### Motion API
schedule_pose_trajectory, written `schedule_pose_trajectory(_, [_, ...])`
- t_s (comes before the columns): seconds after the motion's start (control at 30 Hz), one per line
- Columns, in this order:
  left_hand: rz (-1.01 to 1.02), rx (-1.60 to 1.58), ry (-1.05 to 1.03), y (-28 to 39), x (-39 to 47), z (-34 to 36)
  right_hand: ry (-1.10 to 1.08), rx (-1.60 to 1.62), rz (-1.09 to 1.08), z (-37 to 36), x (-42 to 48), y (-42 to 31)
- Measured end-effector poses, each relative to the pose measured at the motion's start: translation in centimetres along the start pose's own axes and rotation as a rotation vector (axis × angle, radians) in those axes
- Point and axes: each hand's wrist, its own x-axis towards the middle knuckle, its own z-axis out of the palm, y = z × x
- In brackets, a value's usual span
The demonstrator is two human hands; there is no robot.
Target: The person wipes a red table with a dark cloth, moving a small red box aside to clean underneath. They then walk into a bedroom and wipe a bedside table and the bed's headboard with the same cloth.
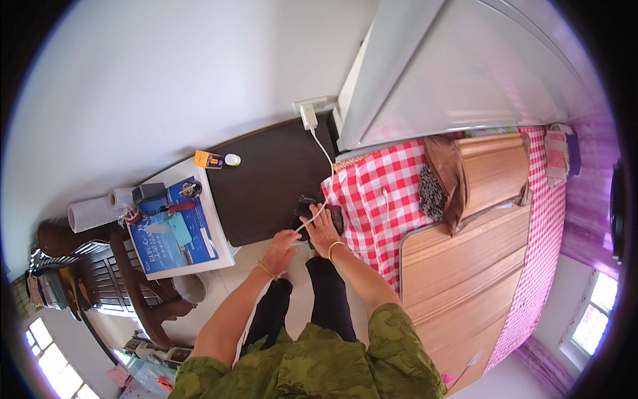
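My left hand (283,251) is at the front edge of a dark brown tabletop (266,182), its fingertips at a white charging cable (332,174). Just to its right, my right hand (321,227) reaches over dark, crumpled items (309,202) at the table's corner; what lies under its fingers is hidden. The cable runs across the fingers of my right hand and up to a white plug adapter (309,117) in a wall socket (321,102). Whether either hand grips anything firmly cannot be told.
A small orange box (208,159) and a white bottle (232,159) stand at the tabletop's back left. Further left, a white table (227,254) bears a blue printed sheet, paper rolls and a grey box. A bed with a red-checked cover (384,164) and a bamboo mat (463,279) is on the right.
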Motion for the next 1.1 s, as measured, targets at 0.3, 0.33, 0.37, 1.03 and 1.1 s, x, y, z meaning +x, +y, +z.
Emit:
schedule_pose_trajectory(0.3, [-0.052,-0.114,0.085,0.9,-1.5,-0.9,0.190,0.060,-0.109,-4.5,9.2,6.2])
schedule_pose_trajectory(0.33, [-0.051,-0.104,0.087,1.0,-1.4,-1.1,0.238,-0.025,0.000,-4.3,11.6,7.1])
schedule_pose_trajectory(0.37, [-0.064,-0.117,0.102,1.0,-1.4,-1.1,0.278,-0.017,0.082,-4.8,14.0,7.5])
schedule_pose_trajectory(1.03, [-0.116,-0.323,0.128,-1.5,-1.6,-0.9,-0.152,0.092,-0.515,-1.7,6.9,-1.6])
schedule_pose_trajectory(1.1, [-0.093,-0.368,0.094,-1.9,-1.1,-0.2,-0.181,0.037,-0.453,-1.4,3.3,0.0])
